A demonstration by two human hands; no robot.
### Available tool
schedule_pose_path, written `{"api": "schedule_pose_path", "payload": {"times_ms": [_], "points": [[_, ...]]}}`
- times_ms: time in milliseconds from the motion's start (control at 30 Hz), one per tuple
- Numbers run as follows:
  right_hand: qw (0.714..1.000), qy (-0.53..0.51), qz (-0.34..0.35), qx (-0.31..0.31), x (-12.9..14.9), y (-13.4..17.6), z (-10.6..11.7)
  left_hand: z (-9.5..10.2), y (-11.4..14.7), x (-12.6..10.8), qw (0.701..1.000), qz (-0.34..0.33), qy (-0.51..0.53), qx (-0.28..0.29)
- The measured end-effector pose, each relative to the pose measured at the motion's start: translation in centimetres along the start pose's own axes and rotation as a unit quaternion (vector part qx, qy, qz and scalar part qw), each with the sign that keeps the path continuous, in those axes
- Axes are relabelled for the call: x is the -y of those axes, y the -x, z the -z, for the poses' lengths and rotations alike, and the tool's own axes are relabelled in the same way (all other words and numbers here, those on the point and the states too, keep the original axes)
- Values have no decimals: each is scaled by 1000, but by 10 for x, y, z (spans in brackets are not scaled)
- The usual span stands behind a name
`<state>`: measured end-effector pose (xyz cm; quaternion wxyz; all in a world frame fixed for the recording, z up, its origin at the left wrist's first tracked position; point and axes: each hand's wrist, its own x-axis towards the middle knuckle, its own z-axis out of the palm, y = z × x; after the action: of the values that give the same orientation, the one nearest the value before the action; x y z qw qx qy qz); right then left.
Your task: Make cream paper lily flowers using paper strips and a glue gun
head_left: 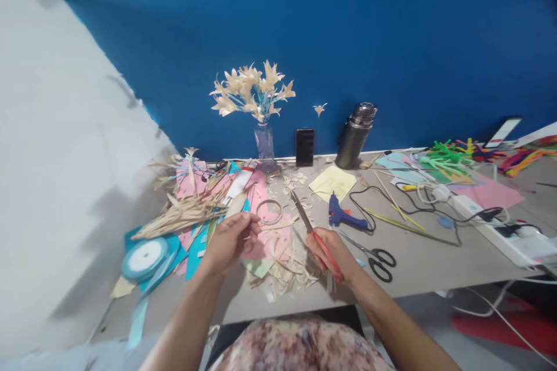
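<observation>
My right hand is wrapped round red-handled scissors, their blades pointing away from me over the table. My left hand is closed, thumb and fingertips drawn together in a pinch; anything between them is too small to make out. Just beyond its fingertips is a ring-shaped roll of tape; whether they touch I cannot tell. Pale strips and scraps of dried husk lie beneath and between my hands, partly over pink paper. A bundle of dried husks sits left of my left hand.
Right of my hands lie a blue glue gun and black-handled scissors. Husk flowers stand in a clear bottle before a phone and flask. Blue ribbon is left; a power strip is right.
</observation>
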<state>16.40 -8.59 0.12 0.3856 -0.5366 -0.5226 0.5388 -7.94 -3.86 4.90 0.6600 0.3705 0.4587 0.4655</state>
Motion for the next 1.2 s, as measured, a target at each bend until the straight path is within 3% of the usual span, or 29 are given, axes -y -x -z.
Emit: {"api": "schedule_pose_path", "payload": {"times_ms": [233,567,733,800,900,1000,1200], "points": [[1000,28,9,2,9,6,1,16,-2,2,998,-6,62,-20],[1000,17,-9,5,11,2,-5,17,2,0,997,17,39,67],[1000,9,8,18,4,2,-5,22,-6,-11,998,4,50,34],[1000,14,14,23,0,1,-5,21,-10,-17,1000,-14,8,21],[999,38,21,16,-2,0,-6,8,-14,-27,989,-40,-133,50],[997,67,33,-4,0,-1,-8,-16,-18,-34,959,-48,-255,113],[995,91,35,-33,8,-2,-7,-51,-30,-31,934,-71,-304,172]]}}
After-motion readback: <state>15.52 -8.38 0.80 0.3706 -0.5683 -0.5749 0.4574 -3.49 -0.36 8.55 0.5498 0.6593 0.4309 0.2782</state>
